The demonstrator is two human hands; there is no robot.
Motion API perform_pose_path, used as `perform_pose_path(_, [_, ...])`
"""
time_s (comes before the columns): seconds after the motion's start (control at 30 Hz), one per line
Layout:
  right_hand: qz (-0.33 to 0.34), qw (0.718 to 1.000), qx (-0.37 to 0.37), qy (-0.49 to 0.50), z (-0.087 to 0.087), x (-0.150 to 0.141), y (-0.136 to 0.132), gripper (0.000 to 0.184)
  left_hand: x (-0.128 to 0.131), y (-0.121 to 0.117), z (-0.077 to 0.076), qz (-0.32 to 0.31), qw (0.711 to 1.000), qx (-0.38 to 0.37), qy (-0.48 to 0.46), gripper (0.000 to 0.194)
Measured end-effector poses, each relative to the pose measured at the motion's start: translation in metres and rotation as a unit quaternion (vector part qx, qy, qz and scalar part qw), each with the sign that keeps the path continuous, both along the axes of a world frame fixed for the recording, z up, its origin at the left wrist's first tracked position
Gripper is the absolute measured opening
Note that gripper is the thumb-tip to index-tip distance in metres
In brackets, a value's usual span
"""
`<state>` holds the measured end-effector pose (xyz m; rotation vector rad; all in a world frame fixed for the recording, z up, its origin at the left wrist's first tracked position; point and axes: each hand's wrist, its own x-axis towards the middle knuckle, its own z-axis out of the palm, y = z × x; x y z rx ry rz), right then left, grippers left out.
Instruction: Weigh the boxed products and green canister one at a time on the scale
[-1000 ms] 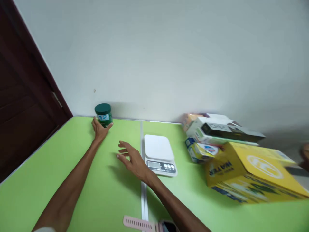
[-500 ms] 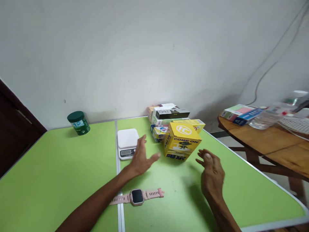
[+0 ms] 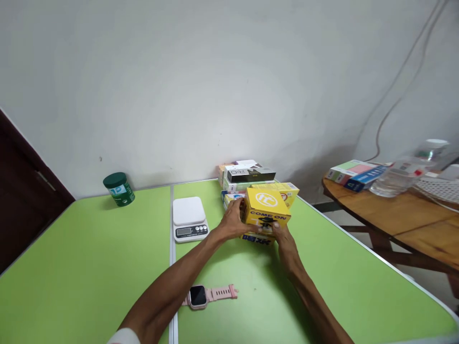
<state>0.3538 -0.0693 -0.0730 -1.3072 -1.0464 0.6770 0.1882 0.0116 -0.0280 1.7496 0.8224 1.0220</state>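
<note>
A yellow cardboard box (image 3: 268, 204) printed "COME ON" stands on the green table, gripped from both sides. My left hand (image 3: 234, 222) is wrapped round its left side, with the thumb across the front. On the right, my right hand (image 3: 284, 239) presses its thumb on the front face; its other fingers are hidden behind the box. Close behind are several stacked cartons, among them a black-and-white one (image 3: 251, 175) and another yellow one (image 3: 291, 191). Left of the box lies a white kitchen scale (image 3: 190, 217) with nothing on its plate.
A pink-strapped smartwatch (image 3: 198, 296) lies near the front, partly behind my left forearm. A green tub (image 3: 119, 189) stands at the back left. On the wooden side table (image 3: 401, 212) at right are a flat carton (image 3: 356, 174), a clear plastic bottle (image 3: 399, 177) and a white basket (image 3: 439, 187).
Both hands were apart from the yellow box, with fingers spread or loosely curled. They have moved in and taken hold of its two sides. The view has shifted slightly.
</note>
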Motion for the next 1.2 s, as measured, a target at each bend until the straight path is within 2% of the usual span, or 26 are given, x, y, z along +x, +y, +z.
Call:
perform_pose_path(0.1, [-0.023, 0.999, -0.032, -0.019, 0.005, -0.009, -0.013, 0.080, -0.013, -0.011, 0.009, 0.004, 1.000, 0.023, 0.018, 0.111])
perform_pose_path(0.23, [0.009, 0.999, -0.024, -0.027, 0.030, -0.046, -0.018, 0.075, -0.056, -0.028, 0.035, 0.039, 0.997, 0.050, 0.033, 0.106])
perform_pose_path(0.37, [0.086, 0.995, 0.025, -0.034, 0.064, -0.101, 0.010, 0.072, -0.116, -0.025, 0.066, 0.102, 0.992, 0.067, 0.039, 0.098])
perform_pose_path(0.47, [0.148, 0.986, 0.066, -0.040, 0.080, -0.139, 0.041, 0.066, -0.156, -0.009, 0.076, 0.157, 0.984, 0.067, 0.039, 0.095])
perform_pose_path(0.57, [0.183, 0.978, 0.080, -0.056, 0.083, -0.167, 0.065, 0.062, -0.186, 0.008, 0.068, 0.188, 0.981, 0.042, 0.029, 0.095])
perform_pose_path(0.67, [0.202, 0.973, 0.068, -0.082, 0.078, -0.182, 0.075, 0.061, -0.202, 0.019, 0.054, 0.196, 0.980, 0.017, 0.014, 0.090])
perform_pose_path(0.77, [0.209, 0.972, 0.055, -0.095, 0.075, -0.187, 0.080, 0.062, -0.209, 0.024, 0.046, 0.200, 0.980, 0.000, 0.006, 0.090])
perform_pose_path(0.9, [0.220, 0.971, 0.043, -0.089, 0.072, -0.190, 0.085, 0.065, -0.208, 0.028, 0.044, 0.194, 0.981, -0.007, -0.006, 0.095])
perform_pose_path(1.0, [0.224, 0.971, 0.034, -0.078, 0.064, -0.187, 0.084, 0.071, -0.209, 0.027, 0.037, 0.202, 0.979, 0.002, -0.001, 0.105])
perform_pose_path(1.1, [0.161, 0.986, 0.014, -0.050, 0.043, -0.176, 0.077, 0.086, -0.220, 0.017, 0.014, 0.237, 0.972, 0.000, -0.004, 0.112])
perform_pose_path(1.2, [0.084, 0.996, -0.007, -0.034, 0.014, -0.159, 0.063, 0.096, -0.237, 0.002, -0.022, 0.287, 0.955, -0.038, -0.055, 0.090])
